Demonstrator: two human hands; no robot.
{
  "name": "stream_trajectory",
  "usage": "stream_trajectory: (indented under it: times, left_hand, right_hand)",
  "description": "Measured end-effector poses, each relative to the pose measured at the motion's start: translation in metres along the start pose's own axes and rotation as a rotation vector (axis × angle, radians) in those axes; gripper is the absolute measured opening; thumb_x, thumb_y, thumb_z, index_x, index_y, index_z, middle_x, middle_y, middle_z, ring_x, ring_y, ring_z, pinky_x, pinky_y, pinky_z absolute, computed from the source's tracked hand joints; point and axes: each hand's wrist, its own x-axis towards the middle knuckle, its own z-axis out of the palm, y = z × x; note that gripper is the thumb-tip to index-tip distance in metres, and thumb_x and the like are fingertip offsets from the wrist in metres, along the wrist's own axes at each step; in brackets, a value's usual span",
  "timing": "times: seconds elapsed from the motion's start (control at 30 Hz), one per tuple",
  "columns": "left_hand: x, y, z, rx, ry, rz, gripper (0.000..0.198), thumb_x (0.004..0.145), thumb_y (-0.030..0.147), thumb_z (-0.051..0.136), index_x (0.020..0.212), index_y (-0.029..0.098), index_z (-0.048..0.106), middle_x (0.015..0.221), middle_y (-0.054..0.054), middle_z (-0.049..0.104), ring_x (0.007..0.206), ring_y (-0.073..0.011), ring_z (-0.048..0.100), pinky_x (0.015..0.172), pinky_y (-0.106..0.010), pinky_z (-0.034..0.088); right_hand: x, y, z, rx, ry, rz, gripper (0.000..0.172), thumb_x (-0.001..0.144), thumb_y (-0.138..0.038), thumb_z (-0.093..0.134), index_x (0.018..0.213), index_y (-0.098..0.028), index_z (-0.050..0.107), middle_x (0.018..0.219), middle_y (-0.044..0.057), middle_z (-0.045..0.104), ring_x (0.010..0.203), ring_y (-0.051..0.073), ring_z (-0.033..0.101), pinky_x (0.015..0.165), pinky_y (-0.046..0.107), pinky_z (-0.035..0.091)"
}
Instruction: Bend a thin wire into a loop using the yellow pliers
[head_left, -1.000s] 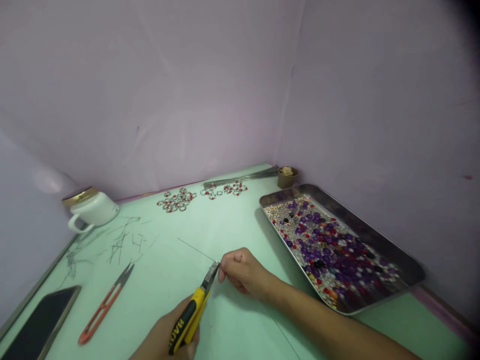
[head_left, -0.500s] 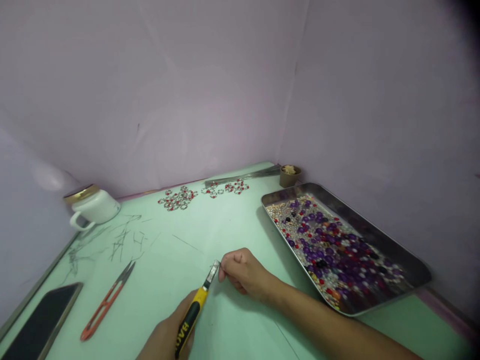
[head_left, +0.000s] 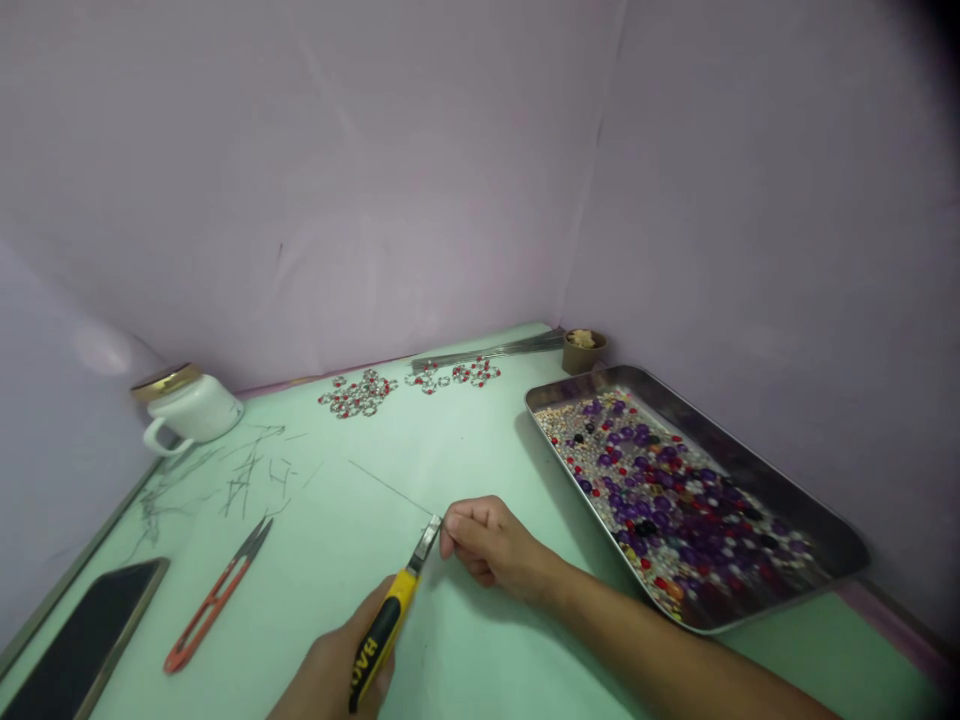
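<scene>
My left hand (head_left: pixel 337 650) is wrapped round the yellow-and-black handle of a pair of pliers (head_left: pixel 401 592), seen edge-on. Their metal jaws point away from me and meet my right fingertips. My right hand (head_left: pixel 480 540) is closed in a pinch at the end of a thin straight wire (head_left: pixel 390 488), which runs up and left from the jaws. The exact grip on the wire is hidden by the fingers. To the left lie orange-handled thread snips (head_left: pixel 214 600) and scattered wire pieces (head_left: pixel 240 485).
A metal tray (head_left: pixel 757 475) of mixed beads stands at right. Beaded wire rings (head_left: pixel 358 393), a wire bundle (head_left: pixel 487 352) and a small brown cup (head_left: pixel 583 355) sit at the back. A white mug (head_left: pixel 196 408) and a phone (head_left: pixel 90 635) are at left.
The wire now shows as a clear line running up-left from the jaws. A thin line at the lower right, below my right forearm, is no longer visible. Both hands stay nearly in place.
</scene>
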Motion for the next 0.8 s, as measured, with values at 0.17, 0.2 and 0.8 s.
stream_trajectory:
  times: [0.17, 0.2, 0.8]
  left_hand:
    - [0.007, -0.018, 0.002, -0.361, -0.211, 0.059, 0.031, 0.070, 0.047, 0.055, 0.068, 0.017, 0.044, 0.052, 0.003, 0.048, 0.041, -0.0068, 0.039, 0.038, -0.016, 0.029]
    - [0.007, -0.018, 0.003, -0.421, -0.257, 0.077, 0.034, 0.069, 0.049, 0.055, 0.068, 0.017, 0.043, 0.050, 0.003, 0.046, 0.038, -0.0055, 0.036, 0.037, -0.016, 0.025]
    - [-0.006, 0.005, 0.014, 0.560, 0.141, -0.205, 0.074, 0.065, -0.007, 0.029, 0.136, 0.014, 0.026, 0.107, -0.012, 0.056, 0.091, -0.0203, 0.059, 0.075, -0.024, 0.045]
  right_hand:
    - [-0.002, -0.003, 0.001, 0.062, -0.049, -0.035, 0.033, 0.075, -0.044, 0.055, 0.063, -0.013, 0.055, 0.039, -0.010, 0.024, 0.035, 0.004, 0.016, 0.035, 0.019, 0.014]
    - [-0.002, -0.004, 0.002, 0.080, -0.049, -0.030, 0.034, 0.075, -0.045, 0.055, 0.063, -0.013, 0.054, 0.039, -0.011, 0.023, 0.036, 0.004, 0.015, 0.035, 0.019, 0.014]
    - [-0.001, -0.004, 0.013, 0.120, 0.066, 0.140, 0.028, 0.069, -0.041, 0.057, 0.060, -0.016, 0.048, 0.039, -0.011, 0.023, 0.035, 0.003, 0.013, 0.031, 0.017, 0.009]
